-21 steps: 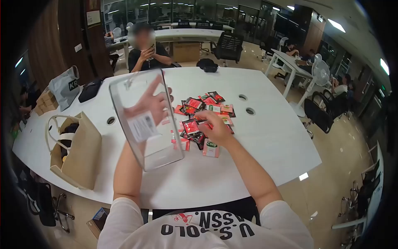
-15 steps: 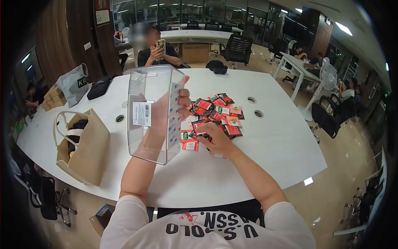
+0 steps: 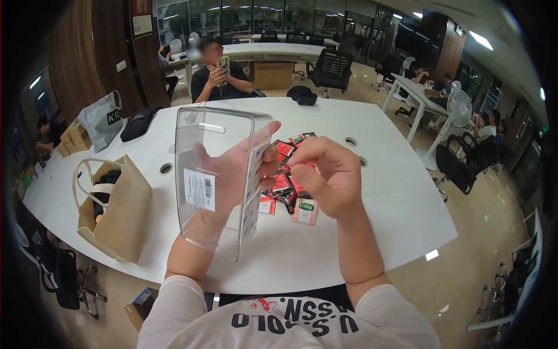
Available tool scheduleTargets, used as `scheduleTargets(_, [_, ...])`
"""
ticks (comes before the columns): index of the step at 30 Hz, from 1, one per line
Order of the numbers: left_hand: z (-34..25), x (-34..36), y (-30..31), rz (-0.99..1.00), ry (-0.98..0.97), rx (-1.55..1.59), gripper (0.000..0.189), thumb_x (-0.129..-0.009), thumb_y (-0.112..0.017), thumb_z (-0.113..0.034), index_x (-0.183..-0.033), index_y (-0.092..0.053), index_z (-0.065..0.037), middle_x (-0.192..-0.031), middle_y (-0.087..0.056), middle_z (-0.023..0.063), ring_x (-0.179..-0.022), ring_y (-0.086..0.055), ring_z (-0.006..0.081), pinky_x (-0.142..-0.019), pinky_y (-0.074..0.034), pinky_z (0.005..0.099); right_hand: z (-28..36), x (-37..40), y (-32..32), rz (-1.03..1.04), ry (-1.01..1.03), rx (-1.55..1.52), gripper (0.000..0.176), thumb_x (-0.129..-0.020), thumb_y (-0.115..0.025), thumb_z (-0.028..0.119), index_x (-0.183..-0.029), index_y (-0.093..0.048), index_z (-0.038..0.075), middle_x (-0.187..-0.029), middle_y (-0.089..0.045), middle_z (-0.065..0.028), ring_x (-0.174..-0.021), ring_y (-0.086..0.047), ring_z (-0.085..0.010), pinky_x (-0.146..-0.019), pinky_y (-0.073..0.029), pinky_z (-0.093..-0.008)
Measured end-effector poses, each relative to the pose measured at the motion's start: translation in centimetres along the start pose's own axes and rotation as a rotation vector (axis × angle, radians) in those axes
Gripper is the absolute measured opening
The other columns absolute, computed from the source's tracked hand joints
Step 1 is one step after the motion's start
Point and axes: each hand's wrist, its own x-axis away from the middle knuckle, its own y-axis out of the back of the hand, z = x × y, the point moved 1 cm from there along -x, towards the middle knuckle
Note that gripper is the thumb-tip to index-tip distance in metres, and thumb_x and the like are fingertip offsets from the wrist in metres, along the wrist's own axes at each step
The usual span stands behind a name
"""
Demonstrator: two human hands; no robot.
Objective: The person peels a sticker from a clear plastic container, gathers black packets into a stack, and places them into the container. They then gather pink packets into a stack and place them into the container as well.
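while the bin point(image 3: 218, 189) is held tilted above the table point(image 3: 401, 221), left of centre in the frame, the left hand point(image 3: 232, 171), spread wide, grips it from behind, fingertips past its right edge; it looks light, stiff and slick, and might crack if dropped, so a side wall or the rim seems the best hold; just right of it, the right hand point(image 3: 332, 180) is half curled, thumb near forefinger, and whether it pinches anything i cannot tell; packets point(image 3: 281, 185) lie heaped mid-frame, a tote point(image 3: 125, 212) stands at left, and a person point(image 3: 238, 86) is at upper left
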Motion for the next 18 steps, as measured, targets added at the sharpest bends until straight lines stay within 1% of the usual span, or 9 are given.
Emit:
scheduleTargets(1, [0.1,0.0,0.0,0.068,0.007,0.037,0.148,-0.061,-0.077,-0.087,-0.165,-0.023,0.003,-0.122,-0.052,0.0109,-0.099,-0.052,0.0238,-0.079,-0.047,0.0397,0.9,0.1,-0.8,-0.011,-0.073,-0.083,0.009,-0.093,-0.077,0.007,-0.096,-0.071,0.001,-0.085,-0.072,-0.0043,-0.071,-0.063,-0.0075,-0.066,-0.051,-0.0249])
scheduleTargets(2, [0.0,0.2,0.1,0.016,0.021,0.001,0.148,-0.061,-0.077,-0.087,-0.165,-0.023,0.003,-0.131,-0.051,0.0132,-0.107,-0.054,0.0263,-0.086,-0.048,0.0427,1.1,0.4,-1.3,-0.025,-0.147,-0.165,0.01,-0.093,-0.077,0.008,-0.096,-0.072,0.001,-0.084,-0.072,-0.0039,-0.07,-0.063,-0.0067,-0.065,-0.05,-0.024])
scheduleTargets(3, [-0.1,0.7,0.2,-0.039,0.038,-0.028,0.147,-0.062,-0.077,-0.086,-0.165,-0.023,0.004,-0.14,-0.05,0.0156,-0.116,-0.055,0.0288,-0.093,-0.049,0.0458,1.0,0.7,-1.5,-0.001,-0.142,-0.112,0.01,-0.093,-0.078,0.009,-0.095,-0.072,0.001,-0.083,-0.072,-0.0035,-0.07,-0.063,-0.0064,-0.064,-0.05,-0.0232])
scheduleTargets(5, [1.5,0.3,-1.9,-0.321,-0.068,-0.12,0.16,-0.064,-0.053,-0.105,-0.161,-0.017,0.016,-0.134,-0.062,0.0281,-0.109,-0.065,0.0323,-0.097,-0.051,0.0362,0.7,1.3,-1.5,0.054,-0.137,0.003,0.011,-0.093,-0.079,0.009,-0.093,-0.072,0.001,-0.081,-0.072,-0.0026,-0.068,-0.063,-0.0056,-0.062,-0.049,-0.0218])
scheduleTargets(7, [1.5,0.4,-1.3,-0.29,-0.058,-0.107,0.161,-0.061,-0.058,-0.104,-0.161,-0.017,0.016,-0.13,-0.062,0.0297,-0.111,-0.065,0.0337,-0.098,-0.051,0.0381,1.0,1.5,-1.0,0.087,-0.157,0.004,0.011,-0.093,-0.079,0.01,-0.092,-0.072,0.001,-0.08,-0.072,-0.0014,-0.068,-0.062,-0.0055,-0.062,-0.049,-0.0221])
scheduleTargets(10, [1.1,0.7,0.0,-0.164,-0.013,-0.08,0.146,-0.064,-0.07,-0.092,-0.159,-0.029,0.011,-0.151,-0.046,0.024,-0.13,-0.056,0.0389,-0.11,-0.046,0.0503,1.2,1.5,-0.2,0.149,-0.206,0.019,0.011,-0.093,-0.079,0.01,-0.09,-0.073,0.001,-0.08,-0.071,-0.0006,-0.068,-0.059,-0.0053,-0.063,-0.047,-0.0225])
scheduleTargets(12, [0.9,0.7,0.4,-0.063,0.029,-0.08,0.141,-0.065,-0.075,-0.088,-0.159,-0.033,0.009,-0.16,-0.041,0.0222,-0.138,-0.052,0.0408,-0.115,-0.045,0.0551,1.2,1.6,0.1,0.17,-0.228,0.02,0.011,-0.093,-0.078,0.01,-0.089,-0.073,0.001,-0.08,-0.07,-0.0002,-0.068,-0.058,-0.0053,-0.063,-0.047,-0.0228])
scheduleTargets(14, [0.7,0.5,0.2,0.028,0.071,-0.101,0.145,-0.064,-0.075,-0.089,-0.16,-0.029,0.009,-0.155,-0.045,0.0252,-0.136,-0.054,0.0401,-0.113,-0.046,0.0536,1.1,1.7,0.0,0.167,-0.232,0.009,0.011,-0.093,-0.077,0.01,-0.089,-0.072,0.001,-0.08,-0.07,0.0003,-0.069,-0.056,-0.0054,-0.063,-0.046,-0.0231])
scheduleTargets(18, [0.7,0.2,-0.3,0.0,0.058,-0.145,0.155,-0.061,-0.078,-0.089,-0.164,-0.016,0.008,-0.139,-0.057,0.0252,-0.128,-0.058,0.0368,-0.106,-0.051,0.0492,0.9,1.7,-0.1,0.192,-0.216,-0.041,0.01,-0.094,-0.075,0.009,-0.089,-0.072,0.001,-0.08,-0.069,0.0,-0.07,-0.056,-0.0056,-0.065,-0.046,-0.0235])
